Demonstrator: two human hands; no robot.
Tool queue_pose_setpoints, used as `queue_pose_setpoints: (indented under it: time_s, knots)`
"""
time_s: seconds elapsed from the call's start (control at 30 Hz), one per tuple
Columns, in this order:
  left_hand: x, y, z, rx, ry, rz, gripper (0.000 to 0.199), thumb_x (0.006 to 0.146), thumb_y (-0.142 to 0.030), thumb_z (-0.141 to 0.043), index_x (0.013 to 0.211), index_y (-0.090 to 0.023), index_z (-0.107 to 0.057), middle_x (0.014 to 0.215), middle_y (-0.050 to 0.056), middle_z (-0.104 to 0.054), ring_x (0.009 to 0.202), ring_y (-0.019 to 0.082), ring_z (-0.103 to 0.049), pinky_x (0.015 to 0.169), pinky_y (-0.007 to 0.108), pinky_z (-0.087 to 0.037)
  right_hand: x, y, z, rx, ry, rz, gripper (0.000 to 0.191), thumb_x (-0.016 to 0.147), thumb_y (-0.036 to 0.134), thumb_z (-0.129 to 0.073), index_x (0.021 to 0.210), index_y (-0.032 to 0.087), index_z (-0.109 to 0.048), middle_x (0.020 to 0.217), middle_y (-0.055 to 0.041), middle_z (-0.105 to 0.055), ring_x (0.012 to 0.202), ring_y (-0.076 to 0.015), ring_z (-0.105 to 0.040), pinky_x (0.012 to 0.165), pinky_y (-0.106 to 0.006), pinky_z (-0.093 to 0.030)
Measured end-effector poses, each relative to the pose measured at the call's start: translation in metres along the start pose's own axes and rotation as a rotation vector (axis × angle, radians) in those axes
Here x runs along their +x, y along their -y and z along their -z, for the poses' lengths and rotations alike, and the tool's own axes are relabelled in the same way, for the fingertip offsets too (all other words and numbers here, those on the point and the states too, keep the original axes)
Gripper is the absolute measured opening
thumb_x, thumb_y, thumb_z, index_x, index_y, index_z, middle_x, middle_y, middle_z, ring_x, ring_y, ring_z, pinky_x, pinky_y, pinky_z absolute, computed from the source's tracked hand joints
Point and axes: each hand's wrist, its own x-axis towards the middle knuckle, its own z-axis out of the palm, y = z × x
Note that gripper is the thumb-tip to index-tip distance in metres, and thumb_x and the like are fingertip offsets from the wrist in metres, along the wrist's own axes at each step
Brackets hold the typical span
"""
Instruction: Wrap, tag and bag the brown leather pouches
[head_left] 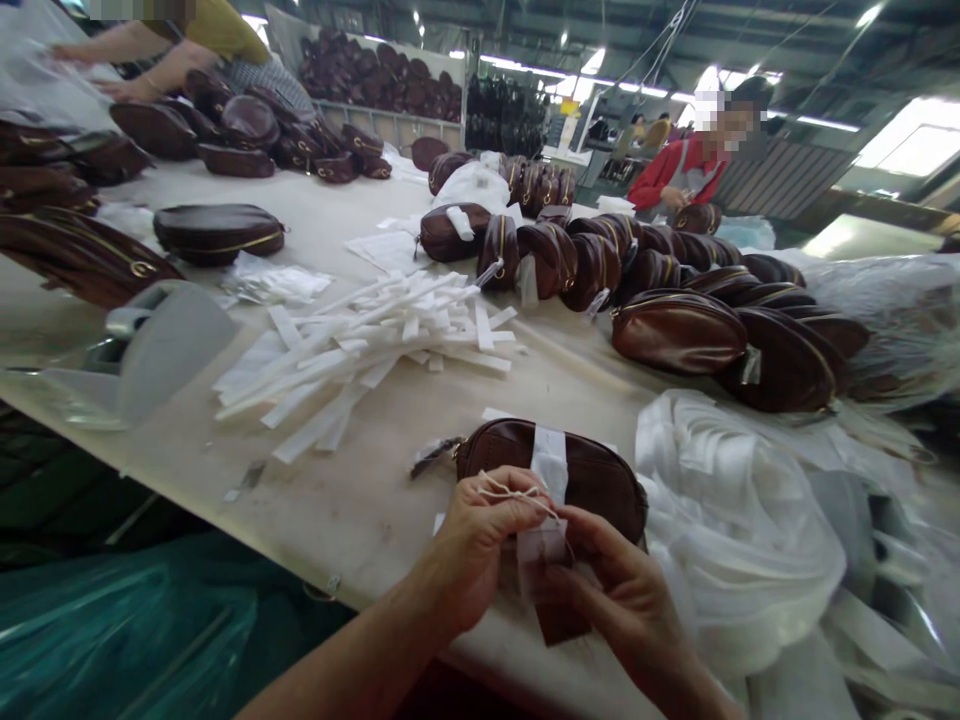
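Note:
A dark brown bag (600,475) lies in front of me with a white strip (550,460) across its middle. Over its near edge, my left hand (480,540) pinches a pale looped string (514,490) between thumb and fingers. My right hand (619,580) is closed on a tag (564,620), brown at its lower end, with a whitish translucent piece (541,545) over its upper part. The string runs down toward this tag. A zipper pull with a dark tassel (435,457) sticks out at the bag's left end.
White strips (375,350) are heaped left of centre, beside a tape dispenser (127,350). Brown bags (679,330) stand in rows behind. A large white roll (735,540) lies at right. One person in red (675,170) holds a bag; another person's arms (150,75) reach in at upper left.

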Motion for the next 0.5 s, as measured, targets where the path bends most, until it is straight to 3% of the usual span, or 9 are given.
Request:
queue_pose_setpoints:
  time_s: [0.27, 0.37, 0.5]
  knots:
    - [0.004, -0.012, 0.009, -0.147, -0.073, 0.010, 0.019, 0.054, -0.021, -0.070, 0.056, -0.013, -0.054, 0.066, 0.001, -0.054, 0.060, 0.010, -0.049, 0.060, 0.023, -0.039, -0.008, 0.001, 0.010, -0.257, 0.137, 0.046, 0.023, 0.080, 0.023, -0.060, 0.102, 0.021, -0.064, 0.076, -0.0009, -0.064, 0.062, -0.0130, -0.059, 0.054, -0.022, -0.052]
    - [0.001, -0.014, 0.010, -0.133, -0.081, 0.024, 0.019, 0.055, -0.019, -0.071, 0.059, -0.013, -0.053, 0.064, 0.000, -0.055, 0.056, 0.009, -0.050, 0.057, 0.021, -0.039, -0.007, 0.005, 0.009, -0.291, 0.177, 0.067, 0.022, 0.080, 0.021, -0.059, 0.102, 0.021, -0.063, 0.076, 0.0001, -0.063, 0.064, -0.0125, -0.059, 0.059, -0.021, -0.051]
    - [-0.004, -0.014, 0.009, -0.155, -0.004, 0.109, 0.021, 0.060, -0.022, -0.071, 0.064, -0.013, -0.053, 0.061, 0.000, -0.056, 0.046, 0.008, -0.049, 0.049, 0.020, -0.037, -0.001, 0.006, 0.002, -0.299, 0.256, 0.083, 0.032, 0.075, 0.016, -0.062, 0.107, 0.021, -0.060, 0.078, 0.0007, -0.063, 0.069, -0.0131, -0.059, 0.064, -0.022, -0.050]
